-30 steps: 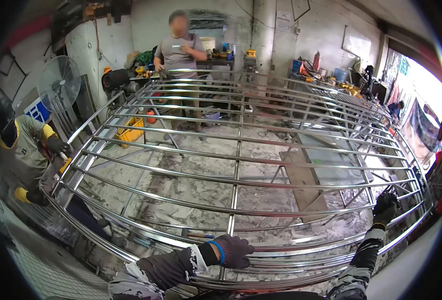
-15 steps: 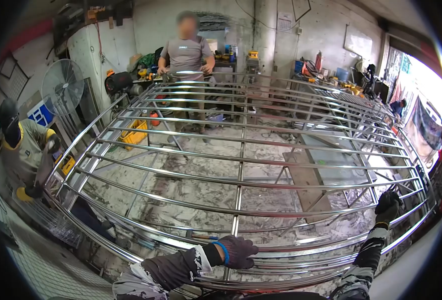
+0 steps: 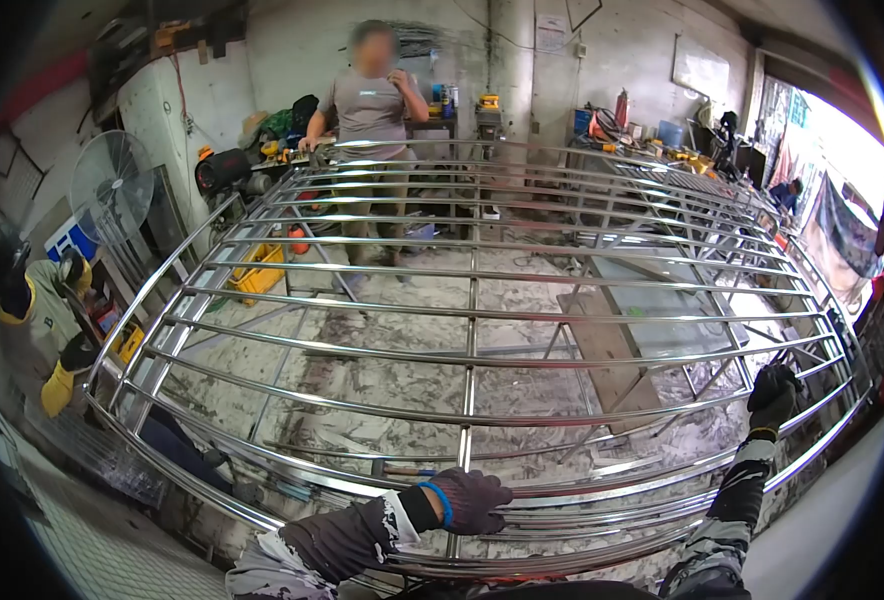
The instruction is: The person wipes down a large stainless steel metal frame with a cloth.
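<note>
A large frame of shiny metal tubes (image 3: 522, 362) spreads out before me, with long crossbars joined by a middle upright. My left hand (image 3: 469, 501), in a dark glove with a blue band at the wrist, rests over the near crossbars by the middle tube. Its fingers curl down around a tube there. Toward the frame's right side, my right hand (image 3: 773, 402) in a black glove is closed beside the tube ends. Dark material shows at its fingers, but I cannot make out what it grips.
A person (image 3: 372, 110) stands at the far end, one hand by the frame. Another gloved person (image 3: 42, 310) is at the left edge. A fan (image 3: 112, 188), a yellow crate (image 3: 256, 272), a grey panel (image 3: 662, 312) and a cluttered bench (image 3: 652, 150) surround the frame.
The far person has raised one hand from the frame toward the face. The person at left has shifted, lifting an arm. My view has turned slightly; my hands have barely moved.
</note>
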`<action>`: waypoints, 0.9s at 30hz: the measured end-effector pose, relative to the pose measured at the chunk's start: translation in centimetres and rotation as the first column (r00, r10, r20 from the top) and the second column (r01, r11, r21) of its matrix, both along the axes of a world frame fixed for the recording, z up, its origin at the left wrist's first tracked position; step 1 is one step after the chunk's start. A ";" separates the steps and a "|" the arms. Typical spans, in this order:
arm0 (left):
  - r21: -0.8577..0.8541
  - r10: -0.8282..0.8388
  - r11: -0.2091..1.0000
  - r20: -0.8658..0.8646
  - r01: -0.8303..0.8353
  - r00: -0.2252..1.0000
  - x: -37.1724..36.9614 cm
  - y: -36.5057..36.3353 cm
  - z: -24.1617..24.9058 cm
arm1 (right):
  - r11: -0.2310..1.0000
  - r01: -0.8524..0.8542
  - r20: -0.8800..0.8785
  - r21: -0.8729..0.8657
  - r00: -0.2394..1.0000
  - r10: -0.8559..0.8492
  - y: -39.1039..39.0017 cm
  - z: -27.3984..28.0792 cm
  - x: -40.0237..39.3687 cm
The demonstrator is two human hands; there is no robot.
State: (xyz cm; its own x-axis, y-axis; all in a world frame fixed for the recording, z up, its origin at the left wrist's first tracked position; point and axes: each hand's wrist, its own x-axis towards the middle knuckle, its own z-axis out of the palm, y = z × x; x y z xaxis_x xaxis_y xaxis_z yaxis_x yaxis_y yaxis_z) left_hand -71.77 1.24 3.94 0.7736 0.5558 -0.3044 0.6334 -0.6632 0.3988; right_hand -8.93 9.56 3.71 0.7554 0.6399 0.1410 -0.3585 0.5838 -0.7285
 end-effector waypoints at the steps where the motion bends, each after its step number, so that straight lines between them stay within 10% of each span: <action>1: -0.014 0.007 1.000 0.002 -0.007 1.000 0.0 0.0 0.2 | 1.000 0.003 -0.001 -0.001 1.000 -0.003 -0.2 0.0 0.0; 11: -0.005 -0.017 1.000 -0.028 0.017 0.999 0.0 0.2 0.1 | 0.998 -0.060 0.077 -0.017 0.995 0.061 -0.2 -1.0 1.4; 16: -0.016 -0.019 1.000 -0.040 0.018 0.999 0.0 0.3 0.3 | 0.846 -0.511 0.339 0.154 0.831 0.440 0.6 -2.5 4.8; 19: 0.002 -0.021 1.000 -0.032 0.021 0.999 0.0 0.1 0.1 | 0.999 0.001 0.072 0.044 0.997 -0.004 -0.1 1.2 -2.3; 22: -0.010 -0.014 1.000 -0.036 0.014 0.999 0.1 0.1 0.4 | 0.995 0.100 -0.068 0.020 0.993 -0.099 -0.1 2.9 -5.0; 27: -0.014 -0.004 1.000 -0.037 0.003 0.999 0.0 0.1 0.4 | 0.951 -0.288 0.163 0.115 0.950 0.268 0.5 -2.2 3.0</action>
State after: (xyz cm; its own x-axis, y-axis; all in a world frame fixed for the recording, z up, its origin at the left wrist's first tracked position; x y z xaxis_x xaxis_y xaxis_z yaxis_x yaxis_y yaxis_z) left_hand -71.73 1.38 4.29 0.7633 0.5486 -0.3411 0.6458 -0.6598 0.3842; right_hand -5.89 10.11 1.53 0.5154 0.7890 0.3344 -0.4186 0.5723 -0.7052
